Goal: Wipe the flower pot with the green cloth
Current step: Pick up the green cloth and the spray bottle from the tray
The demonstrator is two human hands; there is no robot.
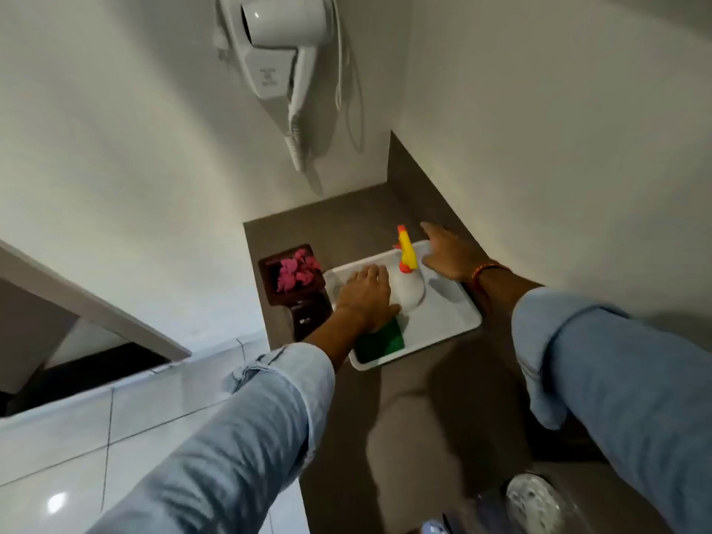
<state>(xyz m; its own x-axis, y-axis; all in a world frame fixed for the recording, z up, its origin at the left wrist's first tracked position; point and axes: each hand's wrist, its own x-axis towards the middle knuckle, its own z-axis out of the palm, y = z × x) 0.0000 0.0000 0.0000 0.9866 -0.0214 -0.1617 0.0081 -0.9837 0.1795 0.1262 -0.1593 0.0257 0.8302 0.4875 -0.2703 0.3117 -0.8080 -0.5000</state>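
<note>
A dark brown square flower pot (pixel 296 302) with pink flowers stands on the brown counter, left of a white tray (pixel 450 321). In the tray lie a folded green cloth (pixel 383 343) and a white spray bottle (pixel 408 289) with a yellow and orange head. My left hand (pixel 364 298) hovers flat over the tray, just above the cloth's far edge and beside the bottle, fingers apart, holding nothing. My right hand (pixel 447 250) is stretched out open over the tray's far right rim, behind the bottle.
A white wall-mounted hair dryer (pixel 279 44) with its cord hangs above the counter's back corner. White walls close in the counter behind and to the right. A tiled ledge (pixel 115 429) lies to the left. A clear plastic item (pixel 535 502) sits at the bottom right.
</note>
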